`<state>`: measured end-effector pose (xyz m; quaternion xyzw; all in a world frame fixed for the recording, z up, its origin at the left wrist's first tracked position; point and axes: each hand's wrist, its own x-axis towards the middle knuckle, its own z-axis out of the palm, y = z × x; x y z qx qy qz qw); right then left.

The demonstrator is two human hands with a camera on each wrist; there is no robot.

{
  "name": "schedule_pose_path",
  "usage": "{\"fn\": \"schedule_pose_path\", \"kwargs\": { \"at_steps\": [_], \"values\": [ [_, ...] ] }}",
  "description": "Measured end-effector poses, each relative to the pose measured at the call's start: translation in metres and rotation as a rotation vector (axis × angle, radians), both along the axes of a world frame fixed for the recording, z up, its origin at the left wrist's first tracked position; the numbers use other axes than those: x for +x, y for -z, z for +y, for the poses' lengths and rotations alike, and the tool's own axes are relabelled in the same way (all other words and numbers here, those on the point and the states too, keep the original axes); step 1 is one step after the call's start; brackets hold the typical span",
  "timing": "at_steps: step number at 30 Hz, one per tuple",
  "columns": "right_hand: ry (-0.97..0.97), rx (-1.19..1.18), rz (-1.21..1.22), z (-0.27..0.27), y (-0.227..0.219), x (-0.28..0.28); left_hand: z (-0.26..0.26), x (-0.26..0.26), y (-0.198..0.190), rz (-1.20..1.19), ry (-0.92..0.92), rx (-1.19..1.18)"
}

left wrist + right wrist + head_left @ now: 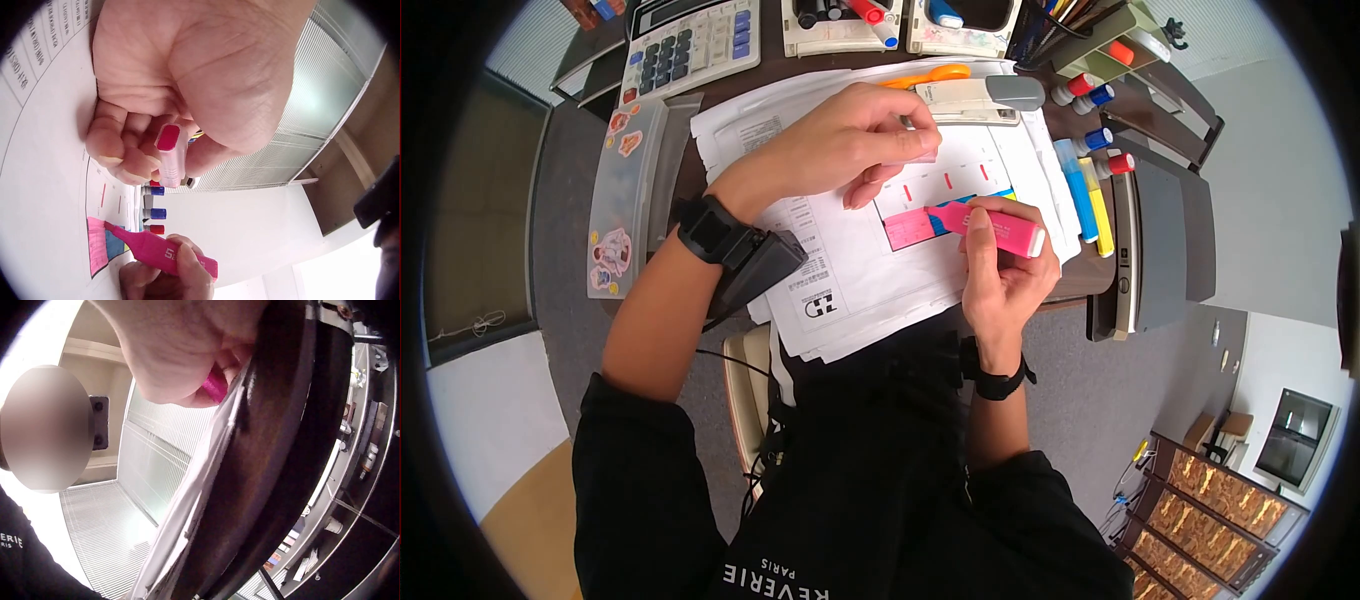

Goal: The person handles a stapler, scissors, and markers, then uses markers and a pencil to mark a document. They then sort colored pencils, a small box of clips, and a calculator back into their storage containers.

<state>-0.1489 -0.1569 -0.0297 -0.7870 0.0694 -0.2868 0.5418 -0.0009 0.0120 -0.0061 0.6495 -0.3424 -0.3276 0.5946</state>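
My right hand (1005, 285) grips a pink highlighter (1000, 232), thumb along its barrel. In the left wrist view its tip meets the edge of a pink-coloured patch (97, 244) on the printed sheet. Beside that patch (908, 231) lies a blue-coloured one (941, 220), partly hidden by the highlighter, with short red marks above them. Over the paper, my left hand (840, 145) pinches a highlighter cap (172, 156), translucent pink with a deep pink end, between thumb and fingers. In the right wrist view only a bit of the pink highlighter (215, 386) shows.
A stapler (970, 97) and orange-handled scissors (930, 76) lie on the paper stack (860, 300). Blue (1076, 195) and yellow (1098, 215) highlighters lie at its right, near several capped markers. A calculator (692, 50) and pen trays (840, 45) stand behind.
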Motion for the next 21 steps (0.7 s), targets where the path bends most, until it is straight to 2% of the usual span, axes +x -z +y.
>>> {"fn": "schedule_pose_path", "kwargs": {
  "at_steps": [7, 10, 13, 15, 18, 19, 20, 21],
  "values": [
    [0.002, 0.03, 0.013, -0.003, 0.001, -0.001, 0.0, 0.001, 0.0, 0.039, 0.028, -0.014],
    [-0.079, 0.391, -0.025, -0.004, -0.007, -0.004, 0.0, 0.0, -0.004, 0.078, 0.024, 0.004],
    [-0.119, 0.606, -0.124, -0.019, -0.003, -0.002, -0.001, -0.003, -0.007, 0.106, 0.006, -0.012],
    [-0.122, 0.665, -0.121, -0.026, -0.007, -0.001, -0.001, -0.004, -0.012, 0.119, 0.008, -0.05],
    [-0.165, 0.715, -0.104, -0.035, -0.017, -0.001, -0.003, -0.006, -0.014, 0.071, 0.007, -0.044],
    [-0.146, 0.739, -0.131, -0.036, -0.017, 0.0, -0.004, -0.007, -0.013, 0.055, -0.047, -0.058],
    [-0.165, 0.68, -0.156, -0.039, -0.017, 0.001, -0.005, -0.007, -0.011, 0.04, -0.103, -0.078],
    [-0.184, 0.614, -0.177, -0.043, -0.018, 0.001, -0.006, -0.007, -0.011, 0.027, -0.083, -0.061]
  ]
}}
